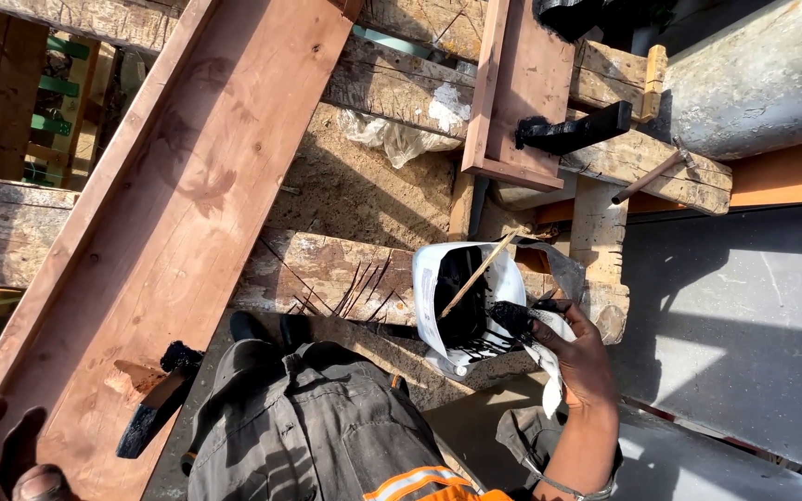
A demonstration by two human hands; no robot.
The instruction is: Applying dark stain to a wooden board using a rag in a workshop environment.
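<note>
Our right hand (579, 357) grips a white bag (475, 301) of black paint.
The bag sits over a weathered beam (327, 271), a thin stick (475, 276) poking out. Our left hand (2, 455) rests on the reddish plank (169, 223), fingers curled; whether it grips, we cannot tell.

The plank (178, 213) is reddish wood, planed fairly smooth and matt, while the beams (327, 269) under it are rough, weathered and grey. The bag (475, 297) is thin, crinkled white plastic smeared with glossy black. The trousers (299, 427) are matt grey cloth.
</note>
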